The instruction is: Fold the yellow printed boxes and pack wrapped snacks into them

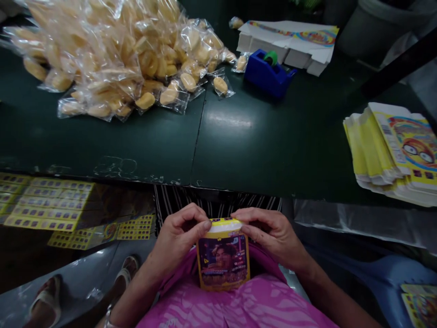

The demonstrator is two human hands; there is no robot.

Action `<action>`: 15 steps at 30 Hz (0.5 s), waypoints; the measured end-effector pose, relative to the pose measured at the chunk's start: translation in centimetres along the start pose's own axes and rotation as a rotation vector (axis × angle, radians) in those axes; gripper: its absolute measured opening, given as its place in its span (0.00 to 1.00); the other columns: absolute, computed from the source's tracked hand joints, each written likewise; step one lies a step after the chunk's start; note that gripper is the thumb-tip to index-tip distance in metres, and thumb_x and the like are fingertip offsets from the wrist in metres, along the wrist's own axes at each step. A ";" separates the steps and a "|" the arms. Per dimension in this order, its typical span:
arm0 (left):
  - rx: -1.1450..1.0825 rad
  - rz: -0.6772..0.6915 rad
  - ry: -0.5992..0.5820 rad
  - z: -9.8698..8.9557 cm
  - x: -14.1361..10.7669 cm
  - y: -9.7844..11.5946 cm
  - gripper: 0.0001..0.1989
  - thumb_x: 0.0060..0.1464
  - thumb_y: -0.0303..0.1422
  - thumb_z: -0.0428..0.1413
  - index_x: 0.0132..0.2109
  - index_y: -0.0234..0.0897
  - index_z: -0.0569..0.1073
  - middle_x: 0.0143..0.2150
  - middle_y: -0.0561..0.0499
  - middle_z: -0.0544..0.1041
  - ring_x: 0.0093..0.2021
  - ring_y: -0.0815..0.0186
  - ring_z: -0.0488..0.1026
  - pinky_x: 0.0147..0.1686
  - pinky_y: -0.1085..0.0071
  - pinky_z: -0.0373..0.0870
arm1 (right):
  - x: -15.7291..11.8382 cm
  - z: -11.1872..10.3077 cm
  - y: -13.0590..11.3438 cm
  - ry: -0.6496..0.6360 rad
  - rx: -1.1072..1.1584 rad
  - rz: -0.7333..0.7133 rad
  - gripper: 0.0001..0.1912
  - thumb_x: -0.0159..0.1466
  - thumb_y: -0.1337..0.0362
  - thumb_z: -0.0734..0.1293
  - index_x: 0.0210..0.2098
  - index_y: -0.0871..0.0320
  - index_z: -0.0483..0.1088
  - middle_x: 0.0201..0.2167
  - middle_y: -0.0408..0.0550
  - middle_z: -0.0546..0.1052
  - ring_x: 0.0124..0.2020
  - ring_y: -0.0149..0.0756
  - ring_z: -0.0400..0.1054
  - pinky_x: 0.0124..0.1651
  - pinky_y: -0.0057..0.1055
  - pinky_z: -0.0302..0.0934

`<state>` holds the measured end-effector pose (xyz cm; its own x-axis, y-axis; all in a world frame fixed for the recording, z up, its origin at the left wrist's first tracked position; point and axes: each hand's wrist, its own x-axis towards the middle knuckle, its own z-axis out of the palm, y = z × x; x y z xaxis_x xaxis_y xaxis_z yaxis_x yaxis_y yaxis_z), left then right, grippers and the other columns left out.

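Pink shirt point(221, 305) below, my left hand point(179, 239) and right hand point(269, 234) hold a printed yellow carton point(223, 262) upright, fingers point(205, 224) pinched narrowly on its rim.

The desk point(136, 141) is a dark bottle green. On it, clear bags point(205, 43) hold pale yellow pieces point(145, 100), a tape dispenser point(268, 73) is bright blue with a green roll point(271, 57), and stacked flat cartons point(389, 146) are yellow with a rainbow-ringed print. Below the desk's near edge, a small carton point(223, 259) has a yellow rim around a dark purplish picture, though its details look blurred. A cloth point(259, 203) there runs black-and-white stripes, and a top point(218, 305) is pink with pale streaks.
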<state>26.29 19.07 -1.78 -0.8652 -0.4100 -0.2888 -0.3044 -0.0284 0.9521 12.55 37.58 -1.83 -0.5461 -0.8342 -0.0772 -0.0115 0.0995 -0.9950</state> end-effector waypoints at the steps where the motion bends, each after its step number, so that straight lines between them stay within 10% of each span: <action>1: -0.002 -0.006 0.004 0.0 0.0 0.0 0.10 0.53 0.33 0.59 0.26 0.36 0.73 0.29 0.52 0.71 0.32 0.68 0.68 0.33 0.73 0.64 | -0.1 0.0 0.1 0.023 0.006 0.012 0.08 0.65 0.66 0.69 0.43 0.53 0.78 0.43 0.46 0.81 0.44 0.36 0.75 0.48 0.32 0.69; 10: 0.014 -0.073 -0.105 -1.0 1.1 0.4 0.11 0.55 0.36 0.58 0.27 0.36 0.73 0.30 0.53 0.70 0.33 0.68 0.66 0.33 0.73 0.62 | 2.7 -0.7 -1.7 -0.112 0.044 0.236 0.06 0.60 0.64 0.69 0.32 0.61 0.77 0.34 0.50 0.81 0.34 0.38 0.76 0.35 0.29 0.69; 15: 0.007 -0.080 -0.106 -1.2 0.9 -0.1 0.11 0.54 0.36 0.58 0.27 0.36 0.73 0.31 0.52 0.70 0.35 0.67 0.67 0.35 0.72 0.62 | 1.4 0.6 -1.4 0.069 -0.179 -0.013 0.07 0.64 0.70 0.65 0.34 0.58 0.77 0.37 0.48 0.82 0.38 0.36 0.77 0.42 0.30 0.69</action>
<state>26.00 17.61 -2.00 -0.8754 -0.3077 -0.3728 -0.3763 -0.0506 0.9251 12.36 35.95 -0.59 -0.6012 -0.7973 -0.0534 -0.1645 0.1888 -0.9681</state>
